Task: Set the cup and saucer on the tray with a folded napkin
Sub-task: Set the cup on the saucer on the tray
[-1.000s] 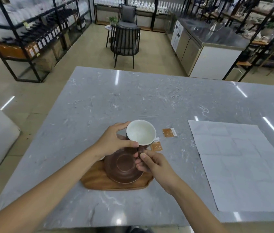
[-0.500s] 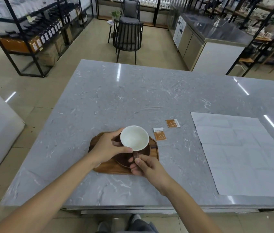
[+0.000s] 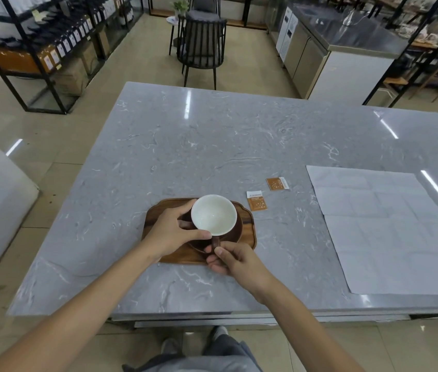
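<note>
Near the counter's [image 3: 212, 146] front edge, left hand [image 3: 170, 232] cups the cup [image 3: 213, 214]; right hand [image 3: 235, 260] pinches its handle over the saucer [image 3: 235, 232] on the tray [image 3: 156, 213].

Beige tiled floor [image 3: 142, 65], black shelving [image 3: 38, 49], dark chair [image 3: 201, 47], steel counter [image 3: 346, 49]

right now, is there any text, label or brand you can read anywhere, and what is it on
Nothing can be read.
Near sachet: white strip with print, too small.
Far sachet: print too blurred.
Shelf bottles: white labels, too small.
Cup, saucer, tray, paper sheet: no text.
</note>
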Available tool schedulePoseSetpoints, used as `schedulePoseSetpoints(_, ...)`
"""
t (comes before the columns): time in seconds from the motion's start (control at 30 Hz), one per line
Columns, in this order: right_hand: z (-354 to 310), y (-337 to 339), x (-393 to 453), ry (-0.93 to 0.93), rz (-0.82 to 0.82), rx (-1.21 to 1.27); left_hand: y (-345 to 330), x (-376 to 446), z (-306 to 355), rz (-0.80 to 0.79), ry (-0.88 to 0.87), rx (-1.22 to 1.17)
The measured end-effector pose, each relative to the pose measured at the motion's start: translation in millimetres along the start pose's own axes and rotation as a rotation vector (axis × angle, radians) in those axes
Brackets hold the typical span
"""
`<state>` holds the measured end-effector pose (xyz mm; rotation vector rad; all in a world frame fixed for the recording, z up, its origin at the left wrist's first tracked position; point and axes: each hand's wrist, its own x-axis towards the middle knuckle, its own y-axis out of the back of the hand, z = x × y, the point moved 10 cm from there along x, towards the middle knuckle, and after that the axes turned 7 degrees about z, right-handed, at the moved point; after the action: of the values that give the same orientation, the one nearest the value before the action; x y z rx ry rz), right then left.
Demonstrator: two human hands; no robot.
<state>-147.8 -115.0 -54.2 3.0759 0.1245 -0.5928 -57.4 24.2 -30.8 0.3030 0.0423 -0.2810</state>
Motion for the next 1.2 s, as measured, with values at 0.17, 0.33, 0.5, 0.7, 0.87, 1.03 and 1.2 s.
schedulePoseSetpoints(0.17, -1, 6, 0, -0.005, 0.0, -0.046, -2, 2, 0, -0.034, -0.017, 0.021)
schedulePoseSetpoints(0.33, -23, 54, 7, 0.16, 0.29, -0.312, 4, 2, -4, -0.009, 0.002, 0.076)
schedulePoseSetpoints(0.5, -45, 71, 16, 0.312, 0.338, -0.291, 6, -2, -9, 0.028, -0.012, 0.029)
schedulePoseSetpoints(0.7, -38, 54, 24, 0.3, 0.213, -0.322, 4, 0, -10, 0.003, -0.007, 0.001)
schedulePoseSetpoints(0.87, -36, 55, 23, 0.298, 0.247, -0.318, 2, -1, -12, -0.004, 0.006, -0.033)
schedulePoseSetpoints(1.03, -36, 53, 24, 0.292, 0.227, -0.335, 6, -2, -13, 0.031, 0.009, -0.047)
schedulePoseSetpoints(1.2, -37, 52, 23, 0.296, 0.237, -0.351, 6, -1, -15, 0.026, 0.02, -0.058)
